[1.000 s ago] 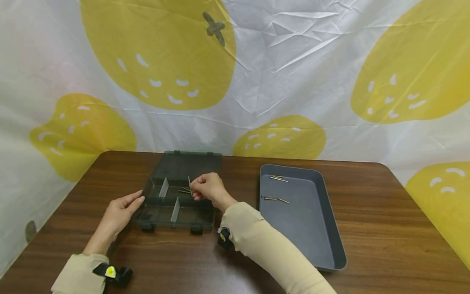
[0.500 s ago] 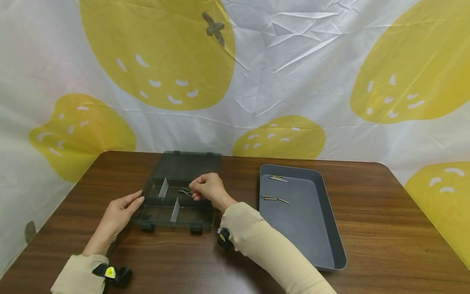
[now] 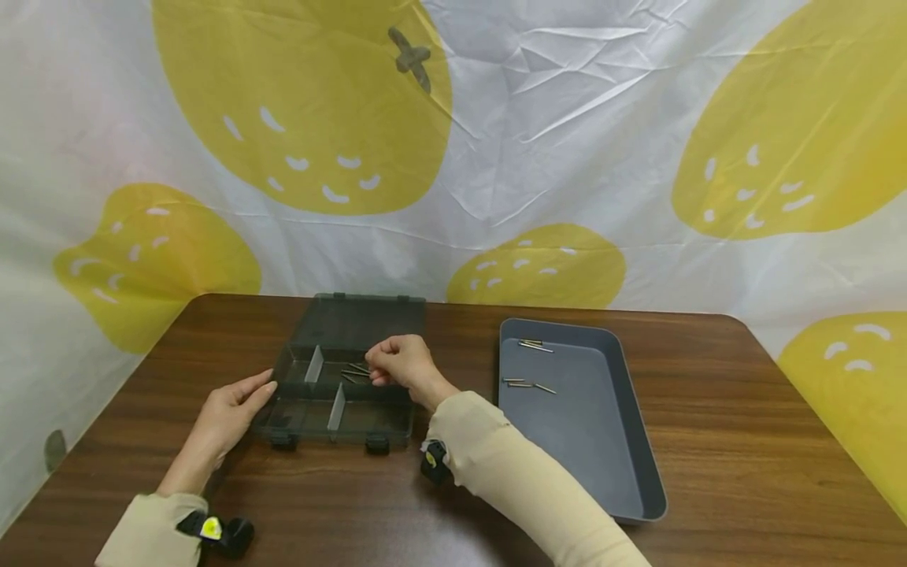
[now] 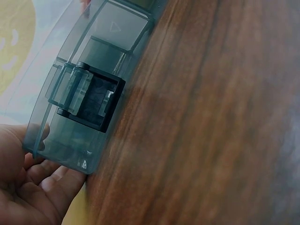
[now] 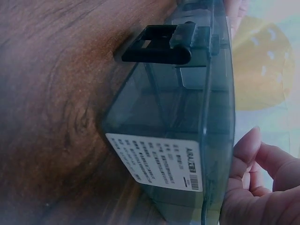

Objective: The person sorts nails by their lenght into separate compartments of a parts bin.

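A translucent dark organizer box (image 3: 301, 409) lies with its lid (image 3: 364, 321) raised at the back. At the box's left wall, my left hand (image 3: 223, 417) pinches the edge between thumb and fingers; the left wrist view shows the thumb tip through the wall. My right hand (image 3: 407, 364) hovers over the back right compartment, thumb and fingertips drawn together. Nothing shows between them in the right wrist view, where the hand (image 5: 262, 192) appears beyond the box's labelled end. Below the fingertips lie several thin, nail-like metal pieces (image 3: 356, 373), partly covered by the hand.
A grey tray (image 3: 631, 441) stands to the right, with several similar metal pieces in two groups: some near its back (image 3: 536, 346), others along its left side (image 3: 520, 385). Pale dividers (image 3: 336, 408) split the box. A lemon-print cloth (image 3: 496, 157) hangs behind the brown table (image 3: 744, 441).
The thin metal piece that stood upright at my right fingertips has dropped into the compartment, and the pieces there have shifted. Both hands keep their places.
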`<state>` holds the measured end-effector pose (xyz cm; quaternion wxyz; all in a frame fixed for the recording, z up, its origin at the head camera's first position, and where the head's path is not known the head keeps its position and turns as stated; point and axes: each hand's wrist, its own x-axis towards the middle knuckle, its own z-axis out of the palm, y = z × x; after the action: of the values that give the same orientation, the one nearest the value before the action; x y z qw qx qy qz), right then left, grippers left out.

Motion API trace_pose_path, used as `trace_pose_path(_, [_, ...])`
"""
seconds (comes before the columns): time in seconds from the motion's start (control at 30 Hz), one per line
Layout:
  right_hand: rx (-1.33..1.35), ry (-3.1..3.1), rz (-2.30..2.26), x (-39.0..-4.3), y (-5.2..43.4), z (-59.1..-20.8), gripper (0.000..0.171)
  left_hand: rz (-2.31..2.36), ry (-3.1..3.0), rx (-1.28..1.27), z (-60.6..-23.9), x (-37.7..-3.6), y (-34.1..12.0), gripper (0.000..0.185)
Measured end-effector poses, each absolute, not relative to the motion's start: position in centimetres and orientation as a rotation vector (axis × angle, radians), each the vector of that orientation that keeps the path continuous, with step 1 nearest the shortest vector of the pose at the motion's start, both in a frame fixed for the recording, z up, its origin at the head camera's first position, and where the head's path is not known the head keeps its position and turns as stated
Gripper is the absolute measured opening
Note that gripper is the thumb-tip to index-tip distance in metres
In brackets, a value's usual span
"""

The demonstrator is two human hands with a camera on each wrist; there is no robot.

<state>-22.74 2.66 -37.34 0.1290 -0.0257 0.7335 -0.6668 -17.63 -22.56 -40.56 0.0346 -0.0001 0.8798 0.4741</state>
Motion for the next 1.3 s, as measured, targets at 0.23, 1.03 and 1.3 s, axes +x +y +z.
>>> trace_pose_path(0.23, [-0.059, 2.055, -2.017, -22.8, 3.1, -37.2, 0.017, 1.455, 2.693, -0.002, -40.5, -17.6, -22.6, 0.059])
trace_pose_path(1.03, [0.157, 2.07, -2.231, -24.2, 14.7, -35.0, 0.026, 1.471, 2.699, 0.01, -40.4, -17.7, -22.6, 0.059])
trace_pose_path(1.3, [0.297, 2.179, -2.16, -24.0, 20.1, -36.2, 0.026, 1.449, 2.705, 0.002, -40.5, -17.7, -22.5, 0.058])
